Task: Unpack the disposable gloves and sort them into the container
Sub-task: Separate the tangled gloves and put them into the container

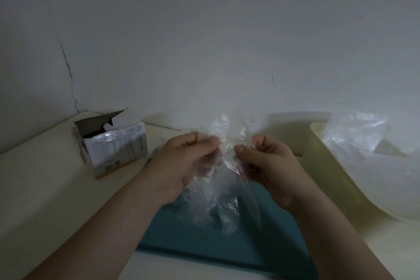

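Clear glove [223, 166]; teal mat [250, 234]; cream container [336, 179]; white box [113, 145], grey print, orange base edge; cream table [45, 188].

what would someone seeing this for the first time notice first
The eye lands on the left hand and right hand at centre, both pinching a crumpled wad of clear plastic gloves that hangs over a teal tray. Next come the torn-open cardboard box on the table at left, and the cream container at right with more clear plastic film heaped in it.
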Demonstrator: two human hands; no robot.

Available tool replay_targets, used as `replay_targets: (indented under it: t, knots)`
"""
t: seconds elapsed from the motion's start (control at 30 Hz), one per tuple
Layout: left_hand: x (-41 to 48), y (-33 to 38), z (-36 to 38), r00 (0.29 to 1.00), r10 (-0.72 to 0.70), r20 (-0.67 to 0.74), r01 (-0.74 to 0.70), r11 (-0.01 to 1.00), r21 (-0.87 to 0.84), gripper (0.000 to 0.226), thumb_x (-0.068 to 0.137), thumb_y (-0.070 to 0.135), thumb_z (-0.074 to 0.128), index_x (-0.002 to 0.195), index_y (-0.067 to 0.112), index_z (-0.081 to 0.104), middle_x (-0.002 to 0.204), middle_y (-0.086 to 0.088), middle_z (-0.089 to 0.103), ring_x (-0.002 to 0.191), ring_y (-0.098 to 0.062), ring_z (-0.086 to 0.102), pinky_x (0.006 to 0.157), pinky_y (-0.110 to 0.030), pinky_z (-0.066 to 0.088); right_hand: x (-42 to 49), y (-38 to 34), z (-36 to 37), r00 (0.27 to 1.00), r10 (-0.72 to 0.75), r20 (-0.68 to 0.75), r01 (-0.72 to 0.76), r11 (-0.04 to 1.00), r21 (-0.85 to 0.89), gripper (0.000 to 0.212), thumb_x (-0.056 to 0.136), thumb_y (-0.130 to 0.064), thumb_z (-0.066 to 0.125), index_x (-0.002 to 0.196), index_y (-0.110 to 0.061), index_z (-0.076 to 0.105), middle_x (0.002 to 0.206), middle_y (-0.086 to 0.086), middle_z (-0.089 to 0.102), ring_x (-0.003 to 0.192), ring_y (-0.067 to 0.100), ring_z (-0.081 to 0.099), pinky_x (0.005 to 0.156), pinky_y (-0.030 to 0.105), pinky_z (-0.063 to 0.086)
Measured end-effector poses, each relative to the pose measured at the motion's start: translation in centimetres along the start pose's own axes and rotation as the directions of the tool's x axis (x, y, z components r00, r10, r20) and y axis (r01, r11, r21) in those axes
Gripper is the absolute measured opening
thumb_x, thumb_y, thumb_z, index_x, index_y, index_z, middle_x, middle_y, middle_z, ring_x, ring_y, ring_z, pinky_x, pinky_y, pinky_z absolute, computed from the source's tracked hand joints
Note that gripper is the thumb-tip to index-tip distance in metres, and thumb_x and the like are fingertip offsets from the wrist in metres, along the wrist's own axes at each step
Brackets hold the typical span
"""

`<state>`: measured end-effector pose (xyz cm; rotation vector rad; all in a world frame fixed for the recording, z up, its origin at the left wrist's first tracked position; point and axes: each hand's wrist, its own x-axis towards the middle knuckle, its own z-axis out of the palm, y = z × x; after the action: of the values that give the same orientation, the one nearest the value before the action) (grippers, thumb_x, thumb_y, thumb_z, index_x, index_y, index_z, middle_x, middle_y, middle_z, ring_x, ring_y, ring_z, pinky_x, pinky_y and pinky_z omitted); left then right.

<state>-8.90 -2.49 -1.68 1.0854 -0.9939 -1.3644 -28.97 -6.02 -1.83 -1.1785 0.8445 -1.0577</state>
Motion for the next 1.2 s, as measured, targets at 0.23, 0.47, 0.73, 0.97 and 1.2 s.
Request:
replay_targets:
  t: [0.23, 0.47, 0.73, 0.97, 1.2]
  knots:
    - [0.4, 0.2, -1.4, 0.983, 0.095, -0.156, -0.083, 0.993, 0.081, 0.013, 0.097, 0.021, 0.070, 0.098, 0.012, 0.079, 0.085, -0.010, 0.073, 0.074, -0.018, 0.067, 0.061, -0.031, 0.052, 1.0, 0.5, -2.8, 0.843, -0.334, -0.422, 0.078, 0.852, -0.517, 0.023, 0.096, -0.023, 0.071, 0.115, -0.015, 0.063, 0.096, 0.001, 0.069, 0.078, 0.011, 0.066, 0.068, 0.023, 0.055]
    - [-0.9, -0.2, 0.5, 0.994, 0.007, 0.107, -0.024, 0.988, 0.154, 0.027, 0.103, 0.027, 0.060, 0.104, 0.003, 0.074, 0.105, -0.018, 0.077, 0.091, -0.031, 0.072, 0.069, -0.040, 0.050, 0.4, -0.3, -2.0, 0.998, -0.013, 0.058, 0.029, 0.955, -0.294, 0.076, 0.073, -0.054, 0.086, 0.134, -0.017, 0.065, 0.121, 0.006, 0.075, 0.114, 0.022, 0.071, 0.100, 0.043, 0.054]
    - [0.3, -0.6, -0.3, 0.983, 0.081, -0.164, -0.057, 0.988, 0.142, 0.030, 0.106, 0.031, 0.059, 0.096, 0.007, 0.075, 0.091, -0.015, 0.078, 0.076, -0.025, 0.073, 0.065, -0.036, 0.055, 0.7, 0.7, -2.4, 0.995, 0.049, -0.090, -0.062, 0.987, -0.151, 0.014, 0.092, -0.022, 0.076, 0.082, -0.011, 0.075, 0.067, 0.012, 0.060, 0.049, 0.018, 0.049, 0.046, 0.019, 0.035]
    - [1.1, -3.4, -2.5, 0.977, 0.109, 0.185, -0.208, 0.274, 0.939, 0.015, 0.087, 0.045, 0.075, 0.094, 0.038, 0.066, 0.106, 0.019, 0.061, 0.095, -0.002, 0.060, 0.083, -0.026, 0.051, 0.4, 0.3, -3.2, 0.997, 0.028, 0.065, -0.002, 0.932, -0.363, 0.028, 0.090, -0.027, 0.077, 0.094, 0.001, 0.076, 0.065, 0.012, 0.055, 0.044, 0.013, 0.039, 0.047, 0.023, 0.026]
    - [2.0, -4.4, -3.4, 0.976, 0.101, 0.195, -0.218, 0.351, 0.910, 0.015, 0.085, 0.020, 0.077, 0.076, 0.030, 0.071, 0.082, 0.009, 0.071, 0.077, -0.004, 0.068, 0.072, -0.031, 0.058, -0.2, -0.4, -3.8, 0.957, 0.015, 0.289, 0.101, 0.919, -0.380, 0.038, 0.097, -0.020, 0.070, 0.103, 0.017, 0.063, 0.103, 0.039, 0.067, 0.089, 0.032, 0.069, 0.086, 0.053, 0.057]
